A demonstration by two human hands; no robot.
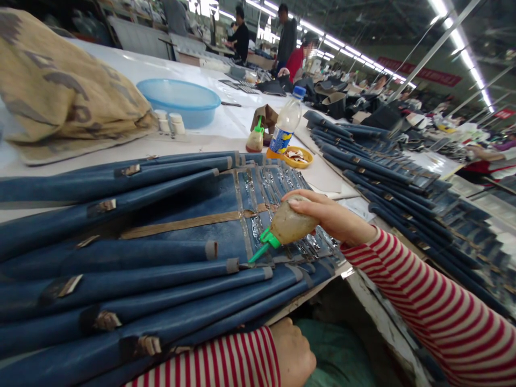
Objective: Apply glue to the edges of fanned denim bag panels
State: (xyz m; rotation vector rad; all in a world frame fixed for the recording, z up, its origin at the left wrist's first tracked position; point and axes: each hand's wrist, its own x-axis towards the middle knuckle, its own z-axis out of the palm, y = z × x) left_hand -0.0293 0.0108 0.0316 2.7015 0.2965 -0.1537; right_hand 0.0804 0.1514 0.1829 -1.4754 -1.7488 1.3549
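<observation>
My right hand point(318, 212) is wrapped round a squeeze glue bottle point(293, 223) with a green nozzle point(262, 250). The bottle is tipped, its tip pointing down and left, close to the edge of a blue leather-like panel point(193, 215). Shiny wet glue strips point(253, 215) run along the right ends of the overlapped panels. A brown strip point(181, 224) crosses the panel. Rolled-over blue panels point(121, 279) lie in front and behind. My left hand point(293, 352) rests curled at the table's near edge; its fingers are mostly turned away, and whatever they hold is hidden.
Behind the panels stand a drink bottle point(285, 123), a second glue bottle point(255, 137), a yellow dish point(299, 157) of scraps and a blue basin point(179, 99). A camouflage cloth point(68, 86) lies at left. More blue panels point(387, 172) cover the right side. Several people work farther back.
</observation>
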